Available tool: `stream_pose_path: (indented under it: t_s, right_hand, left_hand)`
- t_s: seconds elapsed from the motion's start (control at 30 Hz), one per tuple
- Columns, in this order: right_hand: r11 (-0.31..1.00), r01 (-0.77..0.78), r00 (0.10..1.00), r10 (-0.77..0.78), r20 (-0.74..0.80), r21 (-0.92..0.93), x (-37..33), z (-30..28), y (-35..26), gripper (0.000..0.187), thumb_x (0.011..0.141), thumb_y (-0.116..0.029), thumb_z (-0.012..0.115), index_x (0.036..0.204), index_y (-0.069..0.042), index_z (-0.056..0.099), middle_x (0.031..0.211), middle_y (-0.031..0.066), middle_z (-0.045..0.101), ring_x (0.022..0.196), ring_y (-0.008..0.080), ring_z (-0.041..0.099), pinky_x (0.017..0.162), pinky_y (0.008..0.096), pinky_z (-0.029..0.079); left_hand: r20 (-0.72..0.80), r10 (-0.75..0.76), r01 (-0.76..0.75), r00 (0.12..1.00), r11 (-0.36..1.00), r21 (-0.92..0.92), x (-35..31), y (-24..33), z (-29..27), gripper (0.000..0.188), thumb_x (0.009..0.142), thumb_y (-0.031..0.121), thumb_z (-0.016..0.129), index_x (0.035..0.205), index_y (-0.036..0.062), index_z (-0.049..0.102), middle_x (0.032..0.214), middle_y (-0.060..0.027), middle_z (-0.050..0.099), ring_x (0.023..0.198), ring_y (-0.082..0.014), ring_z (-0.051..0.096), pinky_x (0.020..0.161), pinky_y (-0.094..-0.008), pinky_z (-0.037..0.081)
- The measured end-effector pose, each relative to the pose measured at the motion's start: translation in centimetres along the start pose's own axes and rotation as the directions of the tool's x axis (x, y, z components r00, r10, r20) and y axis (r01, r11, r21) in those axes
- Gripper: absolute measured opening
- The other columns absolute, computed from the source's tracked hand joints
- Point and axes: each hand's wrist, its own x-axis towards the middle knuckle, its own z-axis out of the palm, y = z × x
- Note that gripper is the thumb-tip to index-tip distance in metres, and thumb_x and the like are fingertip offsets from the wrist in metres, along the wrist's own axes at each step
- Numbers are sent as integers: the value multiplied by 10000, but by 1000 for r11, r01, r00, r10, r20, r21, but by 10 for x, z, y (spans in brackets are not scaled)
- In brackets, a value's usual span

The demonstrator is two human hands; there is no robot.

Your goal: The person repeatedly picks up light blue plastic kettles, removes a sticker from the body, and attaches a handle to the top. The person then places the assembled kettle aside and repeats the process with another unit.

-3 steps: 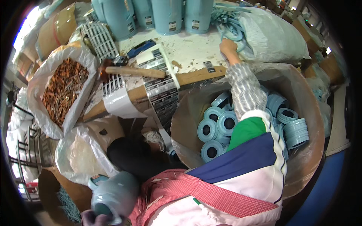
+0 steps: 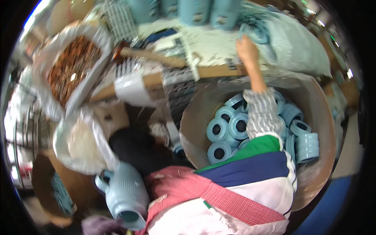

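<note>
At the far right of the workbench, my bare right hand (image 2: 247,50) has its fingers closed at the edge of a light-blue plastic ring-shaped part (image 2: 255,34), beside a heap of light-blue pieces spilling from a white sack (image 2: 300,45). The grip is partly blurred. A light-blue ribbed jug body (image 2: 126,190) with a side handle lies tilted against my lap, its open mouth facing down toward me. Close to that mouth is my left hand (image 2: 102,226) in a purple glove, smeared by motion, so its fingers cannot be read.
Below my right arm stands a large lined bin (image 2: 322,164) holding many light-blue collars (image 2: 217,130). Jugs (image 2: 194,11) line the bench's back. A wooden-handled hammer (image 2: 154,56) and label sheets (image 2: 178,80) lie near its edge. An open sack of orange-brown pieces (image 2: 74,64) is left.
The view has shifted slightly. My right hand has drawn a little back toward me from the bench's far side. The jug has turned more upright, and the gloved left hand sits beside its mouth.
</note>
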Motion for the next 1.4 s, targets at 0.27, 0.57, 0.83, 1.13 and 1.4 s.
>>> stream_pose_path:
  t_s: [0.27, 0.57, 0.83, 1.13, 1.4]
  right_hand:
    - [-384, -914, 361, -917, 169, -129, -190, -131, -236, 394, 923, -308, 481, 1175, -7, 447, 784, 44, 476, 671, 141, 462, 548, 277, 415]
    - [-477, -659, 589, -808, 3, 582, -324, -108, -319, 260, 953, -192, 437, 1113, 13, 420, 545, 14, 445, 396, 57, 355, 387, 199, 301]
    - [-242, -906, 330, -918, 221, 348, -348, -114, -335, 126, 944, -154, 471, 1000, -41, 468, 594, -42, 392, 429, 16, 332, 387, 174, 254]
    - [104, -889, 91, -914, 394, 447, -366, -118, -349, 236, 918, -181, 501, 1089, -17, 517, 775, 2, 546, 731, 61, 504, 698, 181, 405]
    - [-124, -789, 322, -917, 233, 601, -369, -123, -340, 228, 946, -220, 468, 1065, -33, 518, 792, 3, 535, 727, 55, 483, 697, 205, 399]
  left_hand:
    - [156, 670, -187, 726, -26, 982, 92, -24, -18, 533, 696, 258, 694, 1198, 161, 542, 1101, -41, 576, 959, -234, 584, 775, -330, 489]
    - [-444, -382, 56, 810, 805, -590, 26, -50, 5, 342, 881, 203, 546, 1149, -8, 552, 647, -3, 547, 471, -22, 439, 397, -146, 296]
    - [-463, -578, 88, 672, 683, -725, -13, -103, 13, 305, 831, 179, 598, 1072, -6, 574, 771, -6, 570, 573, -9, 454, 483, -146, 322]
    - [-504, -675, -293, 539, 410, -863, -39, -141, 61, 284, 843, 165, 599, 1065, -9, 566, 938, -56, 587, 789, -94, 538, 722, -207, 436]
    - [-879, -156, -339, 451, 881, -330, -29, -150, 76, 298, 909, 269, 496, 997, 4, 599, 946, -100, 583, 955, -184, 523, 823, -321, 421]
